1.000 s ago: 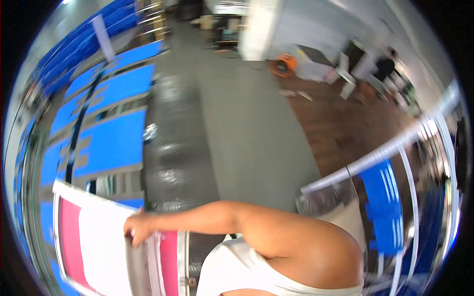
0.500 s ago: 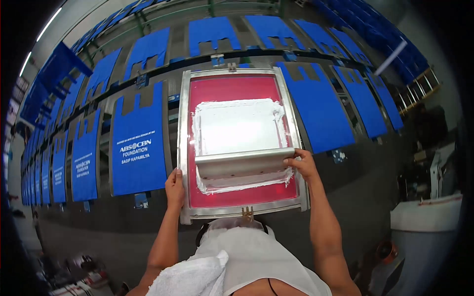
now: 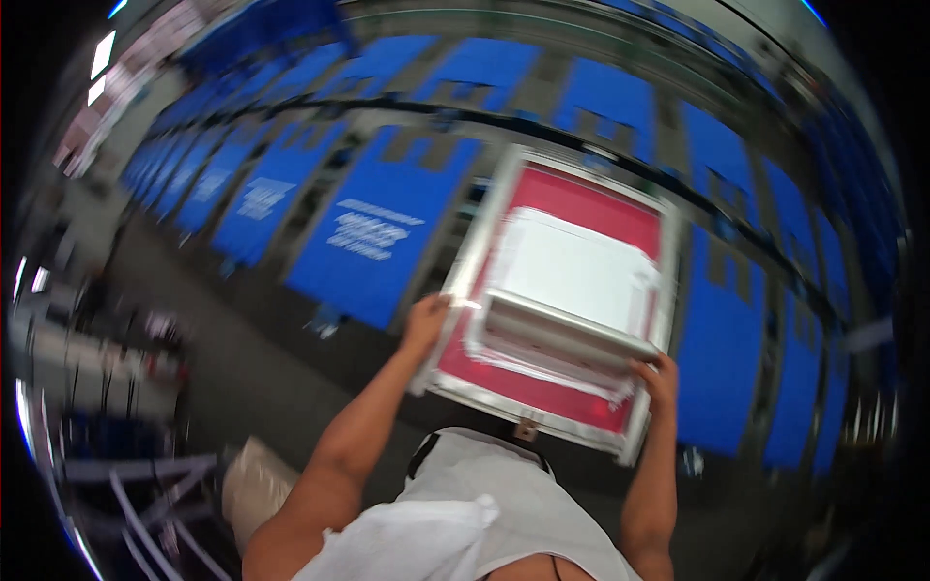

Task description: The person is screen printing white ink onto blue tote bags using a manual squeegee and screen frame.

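A screen-printing frame (image 3: 668,271) with pale metal rails and red mesh is in front of me, tilted clockwise. White ink (image 3: 572,252) lies in a thick-edged rectangle on the mesh. Across its near part rests a long metal squeegee (image 3: 572,329). My left hand (image 3: 426,320) is closed round the left rail. My right hand (image 3: 659,378) is closed at the right rail, its fingertips reaching over to the squeegee's right end. The undersides of both grips are hidden. Blue cut fabric pieces flank the frame; the nearest left piece (image 3: 387,223) bears white print, blurred by motion.
Long rows of blue pieces on boards run left and right, with a second row (image 3: 610,107) behind. A plain blue piece (image 3: 722,339) lies just right of the frame. Dark floor (image 3: 242,329) and a cluttered metal rack (image 3: 136,484) are at left.
The view has turned, so the frame and rows now appear tilted and further right. Both hands keep their hold, and the squeegee stays at the near part of the mesh.
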Demonstrator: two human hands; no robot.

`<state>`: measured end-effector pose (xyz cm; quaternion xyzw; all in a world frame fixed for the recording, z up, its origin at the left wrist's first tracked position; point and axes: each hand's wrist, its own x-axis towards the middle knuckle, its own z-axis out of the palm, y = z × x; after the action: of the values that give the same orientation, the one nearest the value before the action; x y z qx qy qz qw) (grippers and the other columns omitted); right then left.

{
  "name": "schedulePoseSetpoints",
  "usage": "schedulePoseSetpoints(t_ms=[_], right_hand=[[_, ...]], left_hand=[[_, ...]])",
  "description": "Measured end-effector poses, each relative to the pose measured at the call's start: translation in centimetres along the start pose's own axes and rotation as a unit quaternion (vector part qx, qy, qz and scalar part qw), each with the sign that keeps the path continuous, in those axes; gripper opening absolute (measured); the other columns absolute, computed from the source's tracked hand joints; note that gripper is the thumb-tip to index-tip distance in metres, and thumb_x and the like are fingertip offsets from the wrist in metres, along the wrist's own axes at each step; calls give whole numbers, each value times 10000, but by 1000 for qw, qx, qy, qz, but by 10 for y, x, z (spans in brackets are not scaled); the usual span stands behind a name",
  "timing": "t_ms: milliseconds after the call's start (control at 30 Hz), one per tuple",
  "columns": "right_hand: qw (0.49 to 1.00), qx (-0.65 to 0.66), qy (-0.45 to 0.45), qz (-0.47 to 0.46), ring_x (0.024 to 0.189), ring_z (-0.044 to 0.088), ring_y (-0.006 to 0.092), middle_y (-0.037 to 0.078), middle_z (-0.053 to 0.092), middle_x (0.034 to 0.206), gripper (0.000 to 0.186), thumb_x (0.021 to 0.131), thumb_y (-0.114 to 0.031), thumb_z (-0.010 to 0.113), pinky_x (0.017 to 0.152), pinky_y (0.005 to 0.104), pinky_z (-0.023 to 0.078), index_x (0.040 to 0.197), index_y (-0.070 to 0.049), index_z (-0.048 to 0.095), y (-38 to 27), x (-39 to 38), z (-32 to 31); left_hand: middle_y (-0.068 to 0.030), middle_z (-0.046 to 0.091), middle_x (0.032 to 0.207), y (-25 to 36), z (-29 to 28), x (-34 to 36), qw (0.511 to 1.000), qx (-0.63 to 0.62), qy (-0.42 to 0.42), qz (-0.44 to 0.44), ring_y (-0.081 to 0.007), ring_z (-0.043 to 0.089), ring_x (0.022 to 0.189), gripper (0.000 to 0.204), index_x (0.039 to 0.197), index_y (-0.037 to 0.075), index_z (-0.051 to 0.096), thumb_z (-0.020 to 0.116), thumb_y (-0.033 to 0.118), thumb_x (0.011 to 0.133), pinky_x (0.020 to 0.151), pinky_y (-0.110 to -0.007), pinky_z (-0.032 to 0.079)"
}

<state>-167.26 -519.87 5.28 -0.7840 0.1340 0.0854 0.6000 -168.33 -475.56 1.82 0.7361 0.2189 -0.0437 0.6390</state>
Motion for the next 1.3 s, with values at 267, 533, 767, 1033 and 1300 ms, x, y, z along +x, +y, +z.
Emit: schedulePoseSetpoints(t_ms=[267, 533, 767, 1033, 1300], right_hand=[[991, 115, -52, -51, 789, 578, 135, 43, 639, 873, 348, 671, -118, 763, 728, 276, 457, 977, 7, 656, 14, -4, 6], [997, 53, -5, -51, 820, 570, 139, 47, 630, 873, 367, 675, -113, 764, 712, 276, 461, 1001, 15, 653, 17, -5, 16], [996, 63, -16, -65, 732, 549, 101, 26, 618, 814, 285, 706, -120, 759, 672, 249, 428, 945, 7, 669, 25, -1, 15], [996, 71, -13, -51, 704, 531, 92, 6, 593, 757, 294, 692, -118, 769, 670, 238, 429, 953, -9, 687, 11, -9, 22], [998, 55, -16, -34, 709, 536, 103, 5, 587, 763, 264, 698, -92, 767, 666, 240, 430, 936, -9, 687, 16, -4, 21]], left_hand=[[-161, 662, 1044, 1, -9, -2, 991, 103, 25, 79, -222, 629, 951, 471, 1173, 18, 595, 576, 399, 896, 837, -338, 471], [-165, 647, 1083, -1, -16, 12, 981, 161, 44, 97, -314, 619, 1003, 438, 1200, 73, 587, 581, 378, 886, 889, -381, 460], [-110, 658, 1027, -15, -8, 24, 998, 52, 17, 41, -153, 587, 899, 475, 1205, -9, 565, 602, 354, 901, 803, -290, 463], [-114, 644, 1035, -7, -8, 24, 999, 2, 4, 44, -138, 573, 924, 557, 1220, -45, 546, 602, 407, 898, 816, -255, 443], [-129, 639, 1045, -23, -4, 26, 997, 58, 15, 58, -151, 572, 931, 558, 1234, -35, 538, 592, 409, 900, 820, -269, 443]])
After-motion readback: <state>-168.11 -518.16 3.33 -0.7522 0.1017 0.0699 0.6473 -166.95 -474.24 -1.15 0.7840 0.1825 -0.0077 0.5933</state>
